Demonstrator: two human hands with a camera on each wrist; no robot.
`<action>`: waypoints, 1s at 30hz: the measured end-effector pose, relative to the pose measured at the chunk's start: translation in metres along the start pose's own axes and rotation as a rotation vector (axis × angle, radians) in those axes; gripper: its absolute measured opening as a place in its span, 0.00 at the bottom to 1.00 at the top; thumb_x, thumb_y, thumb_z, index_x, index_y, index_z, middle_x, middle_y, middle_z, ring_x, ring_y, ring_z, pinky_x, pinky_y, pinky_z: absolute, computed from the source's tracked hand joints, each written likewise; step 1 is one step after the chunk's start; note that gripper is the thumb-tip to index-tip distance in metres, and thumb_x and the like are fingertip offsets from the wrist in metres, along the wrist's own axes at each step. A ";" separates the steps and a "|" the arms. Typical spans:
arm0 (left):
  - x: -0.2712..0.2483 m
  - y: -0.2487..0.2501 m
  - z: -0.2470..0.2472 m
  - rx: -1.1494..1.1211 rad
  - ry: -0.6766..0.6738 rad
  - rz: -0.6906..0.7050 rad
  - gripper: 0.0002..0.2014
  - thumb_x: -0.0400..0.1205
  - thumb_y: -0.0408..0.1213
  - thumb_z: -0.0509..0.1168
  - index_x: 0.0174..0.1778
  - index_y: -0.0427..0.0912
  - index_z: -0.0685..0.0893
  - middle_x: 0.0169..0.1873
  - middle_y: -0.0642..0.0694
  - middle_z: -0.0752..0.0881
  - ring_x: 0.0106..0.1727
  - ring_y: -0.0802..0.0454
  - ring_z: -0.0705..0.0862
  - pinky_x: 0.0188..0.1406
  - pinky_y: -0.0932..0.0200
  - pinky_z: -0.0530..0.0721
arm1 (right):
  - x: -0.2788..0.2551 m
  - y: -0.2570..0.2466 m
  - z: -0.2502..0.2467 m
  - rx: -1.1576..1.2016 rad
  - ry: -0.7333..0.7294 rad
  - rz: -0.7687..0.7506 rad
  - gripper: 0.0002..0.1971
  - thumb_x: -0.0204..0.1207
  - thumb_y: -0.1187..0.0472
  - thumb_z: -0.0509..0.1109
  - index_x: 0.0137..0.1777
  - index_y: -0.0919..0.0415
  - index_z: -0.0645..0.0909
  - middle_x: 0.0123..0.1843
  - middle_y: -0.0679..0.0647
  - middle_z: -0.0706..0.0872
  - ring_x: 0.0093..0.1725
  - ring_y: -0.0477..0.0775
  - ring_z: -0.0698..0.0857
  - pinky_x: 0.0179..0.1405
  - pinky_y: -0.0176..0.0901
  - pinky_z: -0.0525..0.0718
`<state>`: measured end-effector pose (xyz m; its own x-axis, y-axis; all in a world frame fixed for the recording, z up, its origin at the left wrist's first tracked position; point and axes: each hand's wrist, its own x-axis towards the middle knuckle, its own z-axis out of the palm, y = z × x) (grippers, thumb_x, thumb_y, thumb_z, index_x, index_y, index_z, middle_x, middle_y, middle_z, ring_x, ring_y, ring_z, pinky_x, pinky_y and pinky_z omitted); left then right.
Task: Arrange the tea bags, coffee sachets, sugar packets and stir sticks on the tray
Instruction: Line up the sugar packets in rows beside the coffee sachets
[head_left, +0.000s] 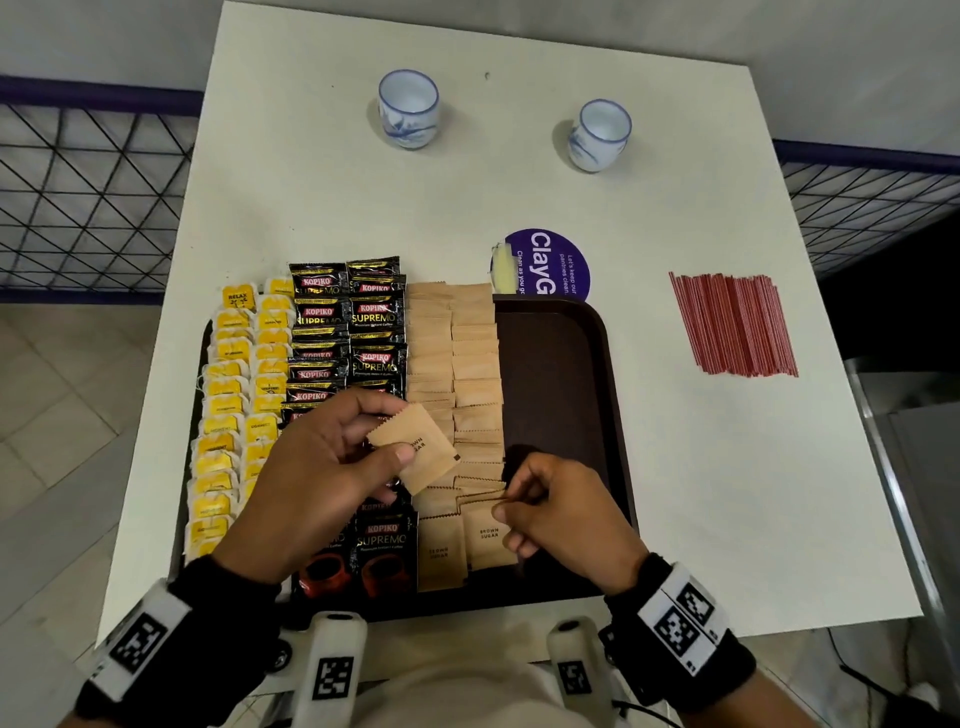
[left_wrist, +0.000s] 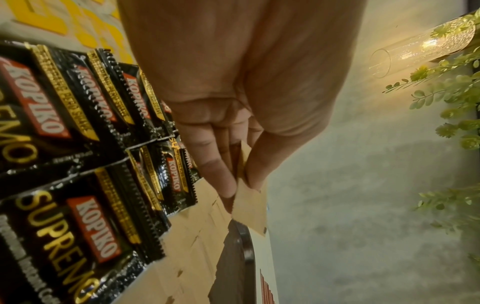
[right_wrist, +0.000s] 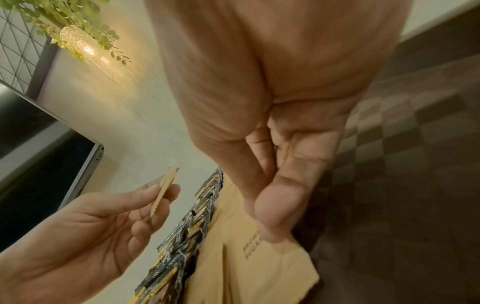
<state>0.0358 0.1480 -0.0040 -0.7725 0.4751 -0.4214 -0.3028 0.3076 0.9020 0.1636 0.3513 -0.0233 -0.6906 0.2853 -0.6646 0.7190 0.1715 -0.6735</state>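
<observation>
A dark brown tray (head_left: 561, 374) carries yellow tea bags (head_left: 234, 405) on its left, black Kopiko coffee sachets (head_left: 343, 322) beside them, then two columns of brown sugar packets (head_left: 452, 358). My left hand (head_left: 395, 436) pinches one loose sugar packet (head_left: 426, 452) between thumb and fingers, lifted above the rows; the left wrist view shows this hand (left_wrist: 239, 185) and packet (left_wrist: 250, 209). My right hand (head_left: 506, 499) has curled fingers and pinches the edge of a sugar packet (head_left: 488, 535) lying at the near end of the right column, the thumb (right_wrist: 270, 226) on it. Red stir sticks (head_left: 735, 325) lie off the tray.
Two white-and-blue cups (head_left: 409, 108) (head_left: 599, 134) stand at the far side of the white table (head_left: 675, 467). A purple round sticker (head_left: 550, 265) lies just beyond the tray. The tray's right third is bare. Wire mesh railings (head_left: 93, 197) flank the table.
</observation>
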 end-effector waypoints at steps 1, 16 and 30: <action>0.000 0.000 0.000 -0.008 0.001 0.001 0.16 0.80 0.23 0.72 0.58 0.48 0.87 0.49 0.49 0.95 0.45 0.45 0.93 0.36 0.48 0.92 | 0.000 0.000 0.000 0.004 0.003 0.003 0.07 0.75 0.68 0.77 0.45 0.65 0.80 0.36 0.69 0.89 0.30 0.60 0.91 0.32 0.50 0.91; 0.002 0.008 0.007 0.008 -0.030 0.032 0.17 0.81 0.23 0.71 0.54 0.52 0.93 0.51 0.49 0.92 0.47 0.50 0.94 0.40 0.56 0.93 | -0.007 -0.017 -0.016 0.103 0.120 -0.059 0.05 0.76 0.66 0.78 0.46 0.61 0.83 0.33 0.58 0.89 0.26 0.55 0.88 0.25 0.45 0.86; 0.000 0.022 0.030 0.155 -0.174 0.085 0.10 0.77 0.29 0.77 0.50 0.48 0.92 0.42 0.49 0.92 0.43 0.57 0.92 0.34 0.64 0.89 | -0.015 -0.025 -0.028 0.252 0.004 -0.234 0.02 0.77 0.73 0.74 0.45 0.68 0.85 0.35 0.59 0.86 0.30 0.55 0.88 0.27 0.43 0.85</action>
<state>0.0460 0.1793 0.0129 -0.6793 0.6355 -0.3669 -0.1417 0.3770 0.9153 0.1584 0.3689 0.0127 -0.8338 0.2696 -0.4819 0.4990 -0.0057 -0.8666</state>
